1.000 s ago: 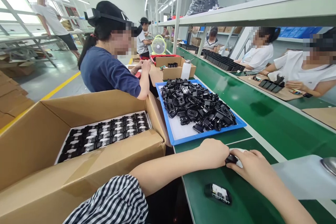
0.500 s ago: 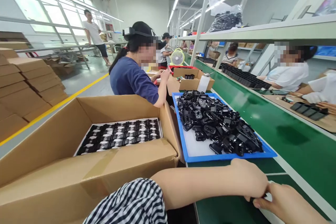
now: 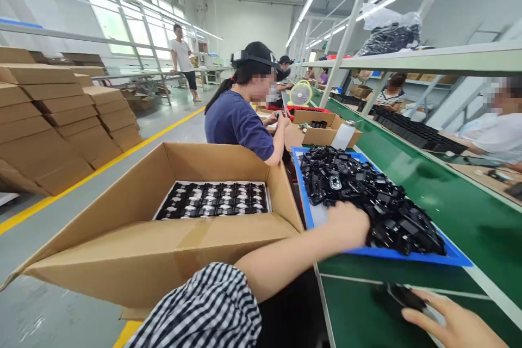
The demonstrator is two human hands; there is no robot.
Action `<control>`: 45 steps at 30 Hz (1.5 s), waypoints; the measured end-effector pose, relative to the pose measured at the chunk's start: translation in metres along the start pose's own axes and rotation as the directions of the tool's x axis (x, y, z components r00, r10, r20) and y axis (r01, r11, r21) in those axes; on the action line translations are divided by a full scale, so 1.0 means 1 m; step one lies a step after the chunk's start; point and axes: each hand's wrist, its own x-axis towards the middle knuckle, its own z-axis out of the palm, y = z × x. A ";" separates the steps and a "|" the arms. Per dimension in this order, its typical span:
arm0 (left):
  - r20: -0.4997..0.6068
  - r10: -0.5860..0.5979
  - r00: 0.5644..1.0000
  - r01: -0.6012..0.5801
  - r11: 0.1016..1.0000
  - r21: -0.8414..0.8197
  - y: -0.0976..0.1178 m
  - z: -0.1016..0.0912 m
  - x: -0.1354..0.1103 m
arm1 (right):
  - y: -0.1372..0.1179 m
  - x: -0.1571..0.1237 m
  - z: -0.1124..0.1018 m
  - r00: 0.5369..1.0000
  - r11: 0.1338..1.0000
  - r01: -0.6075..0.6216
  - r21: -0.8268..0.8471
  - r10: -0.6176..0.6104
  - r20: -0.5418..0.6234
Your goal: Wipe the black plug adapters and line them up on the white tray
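Reaching my left hand (image 3: 346,223) into the blue tray's (image 3: 452,255) heap of black plastic parts (image 3: 367,196), grip hidden; my right hand (image 3: 452,326) lies open-fingered on one dark part (image 3: 402,296); the cardboard box's (image 3: 163,250) layer looks partly filled.

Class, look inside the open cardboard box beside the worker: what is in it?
The cardboard box holds a white tray of black parts in neat rows. Anything beneath that tray is covered, and the near wall hides its front edge.
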 end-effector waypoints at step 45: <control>0.031 0.276 0.961 -0.220 0.825 -0.521 0.009 0.084 -0.095 | -0.085 -0.087 -0.001 0.996 0.996 -0.084 -0.008 0.084 0.043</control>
